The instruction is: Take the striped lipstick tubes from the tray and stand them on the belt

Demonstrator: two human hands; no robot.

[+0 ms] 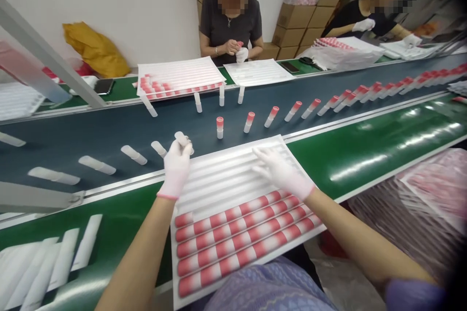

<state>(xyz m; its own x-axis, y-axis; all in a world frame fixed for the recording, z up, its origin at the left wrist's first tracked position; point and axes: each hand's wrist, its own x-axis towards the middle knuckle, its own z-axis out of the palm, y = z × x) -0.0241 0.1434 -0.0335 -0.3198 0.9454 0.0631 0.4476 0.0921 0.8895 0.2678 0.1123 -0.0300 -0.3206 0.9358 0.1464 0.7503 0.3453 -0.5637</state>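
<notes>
My left hand (177, 167), in a white glove, is closed on a white tube (179, 136) at the near edge of the dark conveyor belt; the fingers hide part of it. My right hand (282, 172), also gloved and slightly blurred, hovers over the white ridged tray (215, 175) with its fingers apart and nothing in them. Rows of red-and-white tubes (241, 233) lie end to end in the tray's near grooves, and the far grooves show bare. A short red-and-pink tube (184, 219) lies at the left of the farthest filled row.
The dark belt (91, 129) carries several white tubes (134, 154) on the left and red-topped tubes (272, 116) rightward. White tubes (54, 262) lie at lower left on the green table (350, 155). Two people (231, 24) work opposite beside trays (182, 75).
</notes>
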